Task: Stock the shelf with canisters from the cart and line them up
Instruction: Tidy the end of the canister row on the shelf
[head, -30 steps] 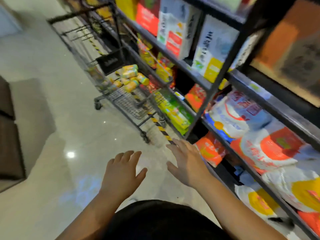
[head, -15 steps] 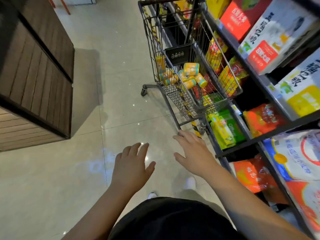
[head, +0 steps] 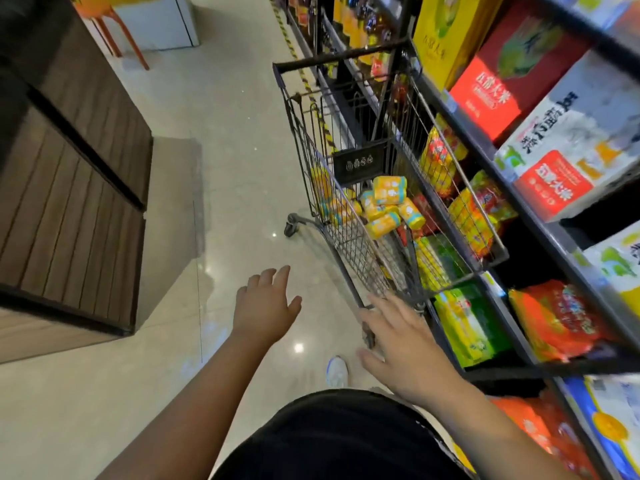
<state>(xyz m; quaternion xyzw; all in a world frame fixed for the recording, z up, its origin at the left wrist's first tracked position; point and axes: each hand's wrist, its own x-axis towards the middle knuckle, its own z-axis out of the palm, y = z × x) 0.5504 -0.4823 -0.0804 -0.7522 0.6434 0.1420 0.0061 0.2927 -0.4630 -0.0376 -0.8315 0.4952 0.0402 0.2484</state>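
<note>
A wire shopping cart (head: pixel 311 133) stands in the aisle against the shelving. Several yellow canisters with teal bands (head: pixel 388 202) lie piled in its basket. My left hand (head: pixel 265 308) hovers open over the floor, short of the cart's near end. My right hand (head: pixel 405 344) is also open with fingers spread, low beside the cart's front frame and holding nothing. The dark metal shelf (head: pixel 540 233) on the right carries rice bags and boxes.
A brown slatted wooden counter (head: pixel 69 209) lines the left side of the aisle. An orange stool (head: pixel 117 32) and a white cabinet (head: pixel 162 22) stand at the far end. The tiled floor (head: pixel 225 168) runs between the counter and the cart. My white shoe (head: pixel 336 372) shows below.
The view has swung left and advanced toward the cart, which now looks closer and more upright. Both hands stay open and have drawn nearer the cart's front.
</note>
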